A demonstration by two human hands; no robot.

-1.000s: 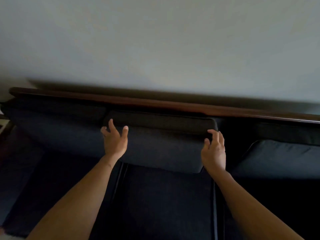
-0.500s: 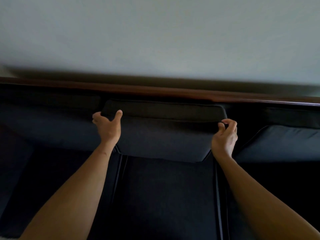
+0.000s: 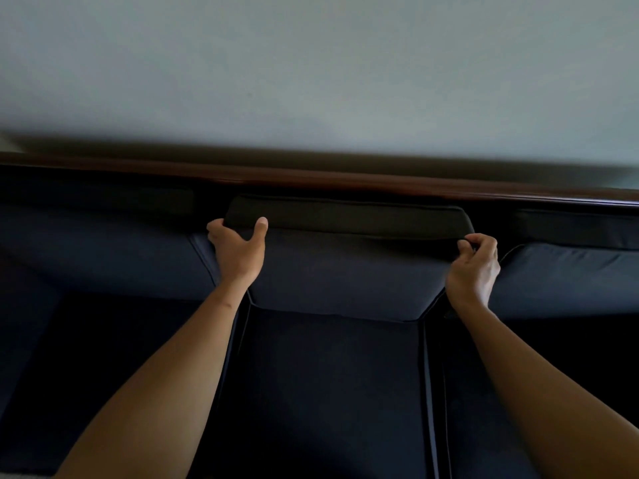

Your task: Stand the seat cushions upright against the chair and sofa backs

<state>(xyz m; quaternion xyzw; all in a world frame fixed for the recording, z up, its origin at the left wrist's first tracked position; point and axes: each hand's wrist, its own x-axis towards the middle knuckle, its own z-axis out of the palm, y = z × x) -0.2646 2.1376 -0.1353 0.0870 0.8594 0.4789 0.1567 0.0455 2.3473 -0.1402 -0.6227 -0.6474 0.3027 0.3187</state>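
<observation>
A dark navy sofa fills the lower view, its brown wooden back rail (image 3: 345, 183) running across. The middle cushion (image 3: 345, 267) leans upright against the sofa back, its top edge just under the rail. My left hand (image 3: 238, 250) grips the cushion's upper left corner, thumb over the top edge. My right hand (image 3: 475, 264) is closed around the upper right corner. Another dark cushion (image 3: 567, 274) leans at the right, and one (image 3: 100, 250) at the left. The middle seat base (image 3: 332, 392) lies bare below.
A pale grey wall (image 3: 311, 70) rises behind the sofa. Dark piping seams run down both sides of the middle seat. The left and right seat areas are very dark and hard to make out.
Both hands went from open and hovering at the middle cushion's top to gripping its upper corners. The view has moved closer to the sofa back.
</observation>
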